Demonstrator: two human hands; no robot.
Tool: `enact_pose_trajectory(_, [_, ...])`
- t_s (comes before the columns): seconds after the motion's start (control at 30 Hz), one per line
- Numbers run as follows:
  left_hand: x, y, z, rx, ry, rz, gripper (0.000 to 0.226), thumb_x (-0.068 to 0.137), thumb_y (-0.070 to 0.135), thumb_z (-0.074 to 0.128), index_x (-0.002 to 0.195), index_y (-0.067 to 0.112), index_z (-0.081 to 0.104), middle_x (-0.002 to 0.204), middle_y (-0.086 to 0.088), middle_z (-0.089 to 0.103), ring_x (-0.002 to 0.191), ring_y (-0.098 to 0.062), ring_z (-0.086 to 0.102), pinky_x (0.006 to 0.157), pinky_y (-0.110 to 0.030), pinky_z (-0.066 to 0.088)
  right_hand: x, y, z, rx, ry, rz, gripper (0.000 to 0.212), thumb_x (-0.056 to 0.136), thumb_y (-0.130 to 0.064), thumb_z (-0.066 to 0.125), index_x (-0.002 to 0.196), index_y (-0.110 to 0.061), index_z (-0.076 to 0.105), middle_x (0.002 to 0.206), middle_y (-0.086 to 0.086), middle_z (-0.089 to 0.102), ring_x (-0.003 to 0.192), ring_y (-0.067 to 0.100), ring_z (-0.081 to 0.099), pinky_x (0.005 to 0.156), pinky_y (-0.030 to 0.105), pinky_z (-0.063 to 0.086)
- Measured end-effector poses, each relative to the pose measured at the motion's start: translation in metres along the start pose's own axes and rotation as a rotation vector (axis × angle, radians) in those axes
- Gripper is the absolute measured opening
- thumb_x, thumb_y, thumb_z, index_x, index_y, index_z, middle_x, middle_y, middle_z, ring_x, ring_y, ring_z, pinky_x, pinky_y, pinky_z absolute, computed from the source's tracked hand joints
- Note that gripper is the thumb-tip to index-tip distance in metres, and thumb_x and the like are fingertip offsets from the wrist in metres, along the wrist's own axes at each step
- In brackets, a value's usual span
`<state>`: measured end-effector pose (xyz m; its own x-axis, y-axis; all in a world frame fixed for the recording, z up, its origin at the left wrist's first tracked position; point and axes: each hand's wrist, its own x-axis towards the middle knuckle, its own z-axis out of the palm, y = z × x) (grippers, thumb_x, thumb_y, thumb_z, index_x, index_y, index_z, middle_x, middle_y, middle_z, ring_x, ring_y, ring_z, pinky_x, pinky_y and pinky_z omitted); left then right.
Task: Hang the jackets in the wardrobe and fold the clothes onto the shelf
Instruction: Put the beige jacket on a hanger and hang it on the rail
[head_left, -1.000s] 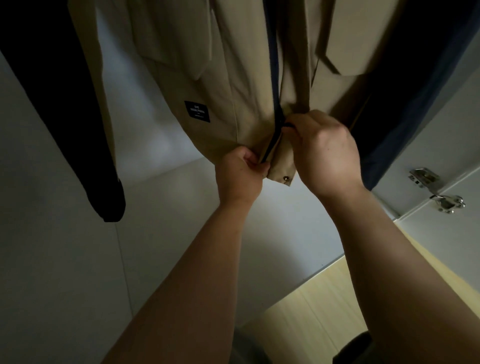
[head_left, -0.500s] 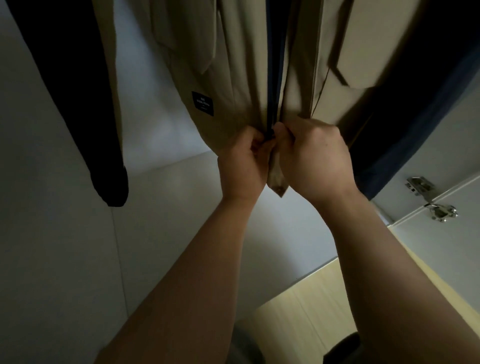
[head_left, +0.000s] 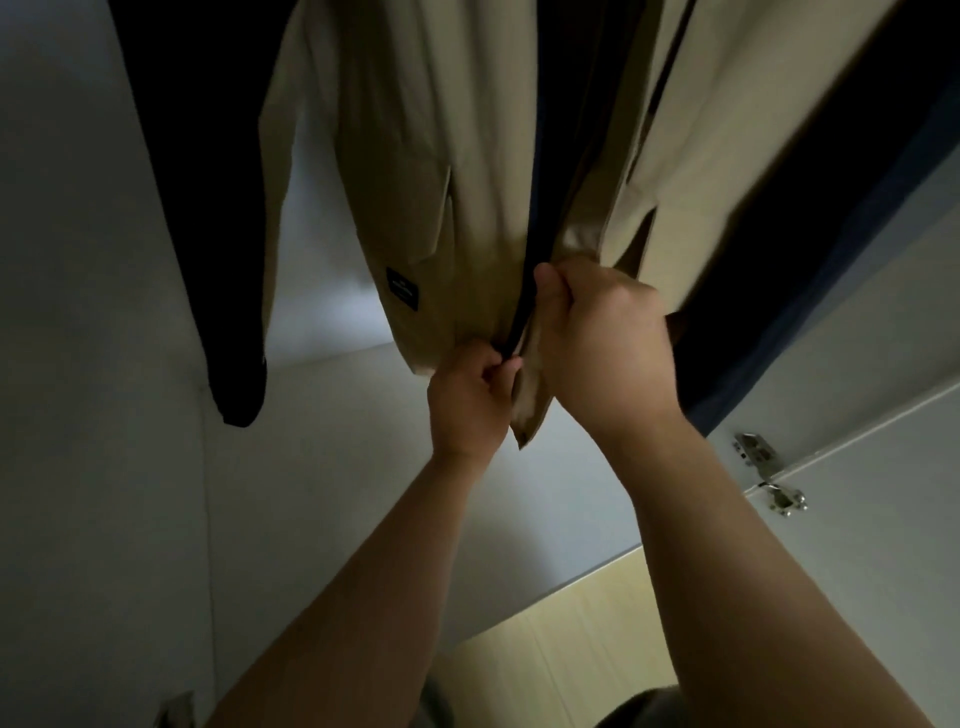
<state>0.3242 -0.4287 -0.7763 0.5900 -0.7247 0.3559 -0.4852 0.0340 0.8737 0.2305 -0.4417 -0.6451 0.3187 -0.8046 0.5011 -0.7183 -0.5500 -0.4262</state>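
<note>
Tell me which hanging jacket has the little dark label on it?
The beige jacket in the middle, which both hands grip at its hem. Its small dark label sits low on the front; the black garment to its left shows none.

White-panelled wardrobe interior (head_left: 104, 519) carries hanging garments: beige cotton jacket (head_left: 441, 156), black garment (head_left: 208, 208) at left, dark navy garment (head_left: 779, 286) at right. Nothing seen lying on pale wood floor (head_left: 571, 649).

This is the inside of a home wardrobe. A beige jacket (head_left: 467, 171) hangs in it, with a black garment (head_left: 208, 208) to its left and a navy one (head_left: 810, 249) to its right, before plain white panels (head_left: 93, 467). Metal door hinges (head_left: 769, 470) sit below the navy garment, and pale wood flooring (head_left: 561, 665) lies below the jacket.
</note>
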Motion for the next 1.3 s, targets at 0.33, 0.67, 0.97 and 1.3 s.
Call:
enact_pose_trajectory(0.33, [0.036,0.079,-0.037,0.342,-0.109,0.156,0.021,0.102,0.025,0.049,0.081,0.021,0.052,0.079,0.005,0.055,0.077,-0.014,0.057,0.066,-0.019,0.035,0.034,-0.032,-0.049,-0.079,-0.315,0.021,0.033,0.099,-0.016,0.049,0.066,-0.013,0.047,0.07,0.01,0.057,0.056,0.025,0.053,0.054,0.031,0.045])
enact_pose_trajectory(0.67, [0.043,0.1,-0.054,0.342,-0.04,0.288,0.019,0.083,0.01,0.074,0.071,0.015,0.061,0.067,-0.003,0.067,0.058,-0.01,0.053,0.057,-0.003,0.022,0.036,-0.038,-0.058,-0.064,-0.375,0.089,0.039,0.1,-0.018,0.045,0.063,-0.023,0.036,0.065,0.002,0.046,0.054,0.018,0.045,0.045,0.024,0.026])
enact_pose_trajectory(0.97, [0.046,0.093,-0.058,0.328,-0.178,0.24,0.02,0.092,0.014,0.061,0.072,0.016,0.059,0.075,-0.005,0.065,0.071,-0.021,0.06,0.064,-0.027,0.045,0.036,-0.045,-0.061,-0.13,-0.332,0.229,0.025,0.095,-0.018,0.052,0.07,-0.016,0.047,0.073,0.003,0.052,0.062,0.021,0.053,0.057,0.031,0.047])
enact_pose_trajectory(1.3, [0.045,0.096,-0.063,0.212,-0.189,0.274,0.024,0.098,0.018,0.057,0.075,0.012,0.063,0.072,-0.005,0.065,0.066,-0.018,0.057,0.059,-0.029,0.045,0.032,-0.016,-0.061,0.233,-0.065,0.123,0.013,0.098,-0.03,0.051,0.105,-0.023,0.059,0.092,0.0,0.065,0.079,0.024,0.062,0.066,0.037,0.053])
